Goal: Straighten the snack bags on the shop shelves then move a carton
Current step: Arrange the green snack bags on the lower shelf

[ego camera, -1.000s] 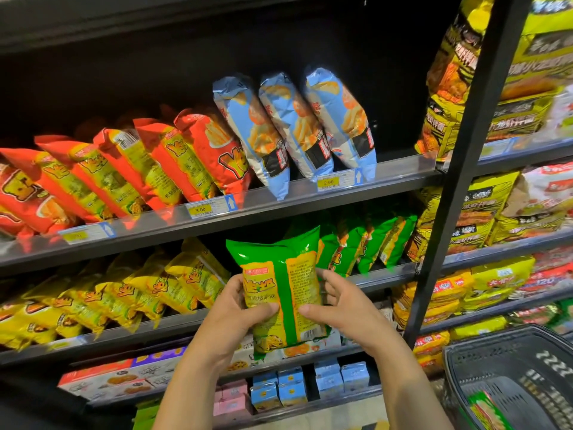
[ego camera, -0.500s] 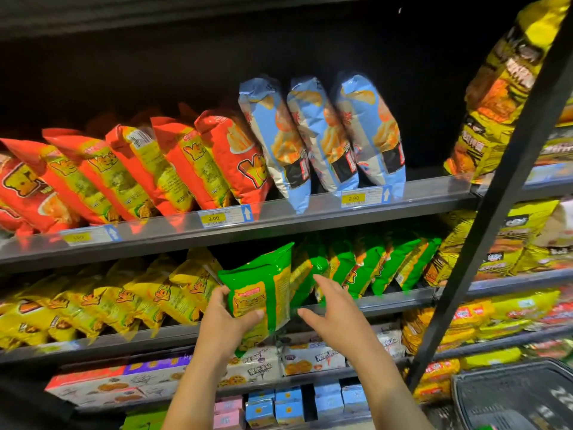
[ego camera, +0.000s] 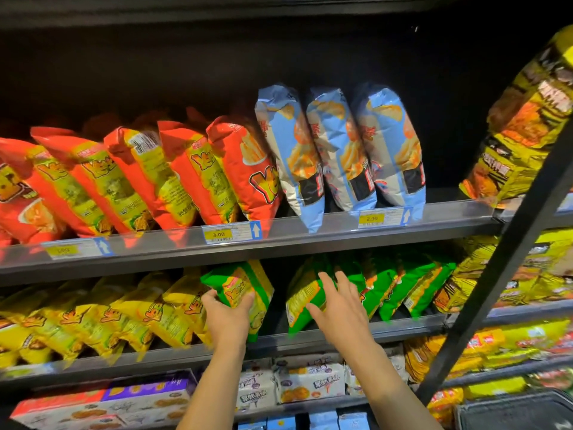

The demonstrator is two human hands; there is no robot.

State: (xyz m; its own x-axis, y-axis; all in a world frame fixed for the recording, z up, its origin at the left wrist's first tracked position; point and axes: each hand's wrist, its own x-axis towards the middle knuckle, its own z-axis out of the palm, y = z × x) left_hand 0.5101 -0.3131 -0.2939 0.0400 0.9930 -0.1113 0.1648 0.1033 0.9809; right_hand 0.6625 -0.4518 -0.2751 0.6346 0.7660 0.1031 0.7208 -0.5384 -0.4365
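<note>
My left hand (ego camera: 225, 315) grips a green and yellow snack bag (ego camera: 245, 290) by its lower edge, holding it upright on the middle shelf (ego camera: 310, 339) beside a row of yellow bags (ego camera: 124, 315). My right hand (ego camera: 338, 305) reaches with straight fingers onto the leftmost bag of a leaning green row (ego camera: 387, 290), touching its front. A dark gap separates the held bag from that row. Red bags (ego camera: 155, 181) and blue bags (ego camera: 341, 150) lean on the shelf above.
A black slanted upright post (ego camera: 508, 274) divides this bay from yellow and orange bags (ego camera: 527, 125) on the right. Boxed biscuits (ego camera: 310, 383) fill the lower shelf. A dark basket (ego camera: 511, 411) sits at the bottom right corner.
The green bag went from in front of the shelf onto the middle shelf in my left hand. My right hand let go and moved right onto the green row. The view shifted up and closer.
</note>
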